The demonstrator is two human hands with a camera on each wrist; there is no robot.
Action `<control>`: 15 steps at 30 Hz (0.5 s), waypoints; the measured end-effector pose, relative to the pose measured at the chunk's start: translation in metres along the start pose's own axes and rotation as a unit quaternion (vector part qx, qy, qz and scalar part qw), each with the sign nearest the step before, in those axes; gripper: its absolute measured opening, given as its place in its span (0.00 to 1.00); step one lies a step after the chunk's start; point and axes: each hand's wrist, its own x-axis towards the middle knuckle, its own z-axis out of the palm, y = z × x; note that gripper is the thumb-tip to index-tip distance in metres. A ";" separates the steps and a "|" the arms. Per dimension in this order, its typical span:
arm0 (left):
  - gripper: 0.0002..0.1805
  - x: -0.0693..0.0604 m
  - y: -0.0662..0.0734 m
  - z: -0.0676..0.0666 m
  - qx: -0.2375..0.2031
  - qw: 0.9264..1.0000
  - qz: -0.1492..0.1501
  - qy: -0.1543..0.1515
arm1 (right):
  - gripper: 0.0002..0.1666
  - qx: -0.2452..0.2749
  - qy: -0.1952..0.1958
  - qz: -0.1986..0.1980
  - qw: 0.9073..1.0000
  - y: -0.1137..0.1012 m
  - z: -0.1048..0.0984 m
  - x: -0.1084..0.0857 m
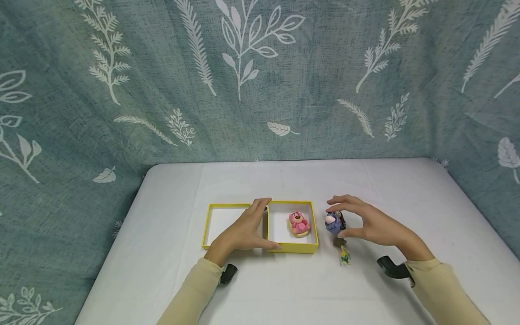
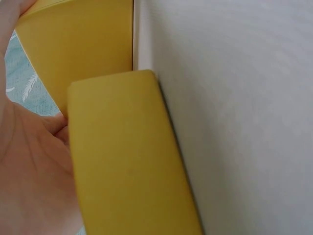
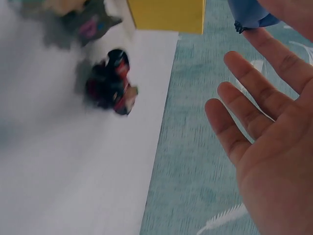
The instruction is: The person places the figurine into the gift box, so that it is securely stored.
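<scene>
My left hand (image 1: 243, 230) spans the left end of the yellow box (image 1: 293, 248), thumb at its front wall and fingers at its back, holding it. Inside the white interior sits a pink bear figurine (image 1: 299, 224), toward the right side. To the right of the box, my right hand (image 1: 371, 221) pinches a blue figurine (image 1: 333, 223) between thumb and forefinger. The right wrist view shows the blue figurine (image 3: 248, 13) only in part, at the fingertips, with the other fingers extended.
Left of the box lies a shallow yellow-rimmed lid (image 1: 206, 225), partly behind my left hand. By my right hand stand a black-and-red figurine (image 3: 112, 83), a grey figurine with pointed ears (image 3: 93, 24) and a small green-and-yellow figurine (image 1: 345, 256). All are on a white-covered table (image 1: 284, 293).
</scene>
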 end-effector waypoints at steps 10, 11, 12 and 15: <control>0.70 0.000 0.000 0.000 0.005 1.000 0.000 0.003 | 0.33 0.050 -0.023 -0.024 0.998 -0.006 0.013 0.031; 0.70 0.000 0.000 0.000 0.005 1.000 0.001 0.003 | 0.33 0.053 -0.025 -0.024 0.998 -0.007 0.014 0.033; 0.70 0.000 0.000 0.000 0.005 1.000 0.001 0.004 | 0.33 0.056 -0.026 -0.024 0.998 -0.007 0.015 0.035; 0.70 0.000 0.000 0.000 0.007 1.000 0.001 0.004 | 0.35 0.062 -0.030 -0.027 0.997 -0.010 0.018 0.041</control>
